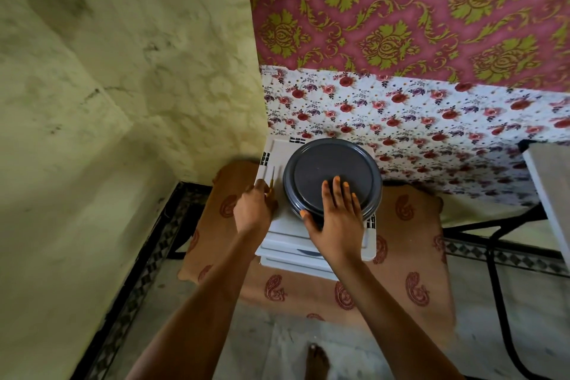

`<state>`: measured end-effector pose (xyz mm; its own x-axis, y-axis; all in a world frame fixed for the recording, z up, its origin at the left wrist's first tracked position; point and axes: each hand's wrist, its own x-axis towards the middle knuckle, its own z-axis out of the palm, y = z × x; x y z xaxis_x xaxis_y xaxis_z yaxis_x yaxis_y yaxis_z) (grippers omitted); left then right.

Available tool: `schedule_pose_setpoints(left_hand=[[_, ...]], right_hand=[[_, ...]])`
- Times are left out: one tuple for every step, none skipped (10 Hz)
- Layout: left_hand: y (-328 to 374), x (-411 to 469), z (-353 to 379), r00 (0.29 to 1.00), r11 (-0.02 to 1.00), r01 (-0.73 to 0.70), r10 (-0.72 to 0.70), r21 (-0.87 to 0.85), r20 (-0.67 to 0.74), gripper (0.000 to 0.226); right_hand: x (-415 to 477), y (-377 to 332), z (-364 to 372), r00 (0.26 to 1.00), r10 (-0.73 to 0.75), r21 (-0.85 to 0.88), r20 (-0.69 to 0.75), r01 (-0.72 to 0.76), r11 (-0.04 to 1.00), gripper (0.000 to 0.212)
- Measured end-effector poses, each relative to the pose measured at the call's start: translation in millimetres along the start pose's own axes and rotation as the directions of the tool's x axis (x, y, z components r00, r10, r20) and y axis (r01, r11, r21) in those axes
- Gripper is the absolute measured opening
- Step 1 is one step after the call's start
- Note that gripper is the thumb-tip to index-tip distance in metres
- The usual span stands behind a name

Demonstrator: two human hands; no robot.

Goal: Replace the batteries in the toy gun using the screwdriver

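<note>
A thin screwdriver point(272, 177) with a yellow handle and a metal shaft lies on the left part of a white plastic drawer unit point(279, 151). My left hand point(254, 208) grips its handle, fingers curled round it. A round dark grey plate point(327, 163) lies upside down on top of the unit. My right hand point(334, 213) rests flat on the plate's near side, fingers straight and spread. No toy gun or batteries are in view.
The drawer unit stands on a brown cloth point(398, 256) with red paisley marks, against a floral-papered wall point(431, 123). A yellow-green wall point(123, 102) closes the left side. A black metal frame point(499, 244) and a white surface point(552, 182) are at the right. A bare foot point(317, 361) shows below.
</note>
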<state>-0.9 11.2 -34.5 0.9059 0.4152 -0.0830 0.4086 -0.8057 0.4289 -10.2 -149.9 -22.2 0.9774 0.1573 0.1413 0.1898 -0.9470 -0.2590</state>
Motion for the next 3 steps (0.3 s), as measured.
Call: schedule_pose_setpoints(left_hand=[[-2.1,-2.2,-4.8,1.000,0.999,-0.027,0.027,-0.019,0.010,0.019],[-0.6,-9.4,-20.5,0.999,0.999,-0.033,0.034,-0.022,0.023,0.026],[-0.8,-54.6,-71.6,0.988,0.989,-0.145,0.143,-0.040,-0.050,0.027]], right_hand=[[-1.6,0.8,-1.0,0.997,-0.012,0.008,0.072,0.011,1.000,0.073],[-0.8,3.1,-14.5,0.991,-0.029,0.078,0.127,0.019,0.997,0.076],[-49.8,-11.7,-64.9,1.000,-0.015,0.126,-0.003,0.016,0.992,0.075]])
